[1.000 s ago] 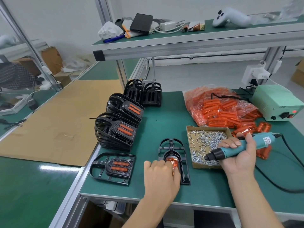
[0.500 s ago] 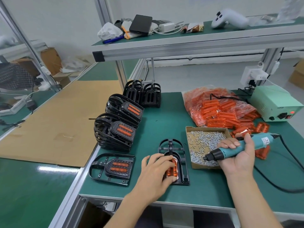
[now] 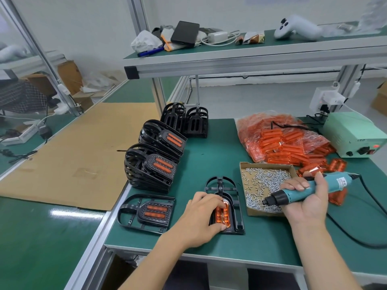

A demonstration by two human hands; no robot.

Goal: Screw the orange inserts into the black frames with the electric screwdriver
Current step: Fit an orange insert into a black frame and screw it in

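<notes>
**Insert seated, screw being collected**

An orange insert [image 3: 222, 214], a second ago only being lowered in, is now pressed flat into the black frame [image 3: 234, 208] at six o'clock by the left hand [image 3: 201, 218], fingers spread. The electric screwdriver [image 3: 303, 192], wrapped tightly in the right hand [image 3: 305, 204], has been dipped into the screw box [image 3: 251, 212] at three o'clock; fastening is judged imminent.

orange insert [image 3: 222, 214]: glossy translucent plastic | black frame [image 3: 238, 208]: matt plastic (ribbed) | screw box [image 3: 247, 208]: cardboard

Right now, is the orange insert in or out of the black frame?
In: the orange insert lies within the black frame, left hand holding it down.
</notes>
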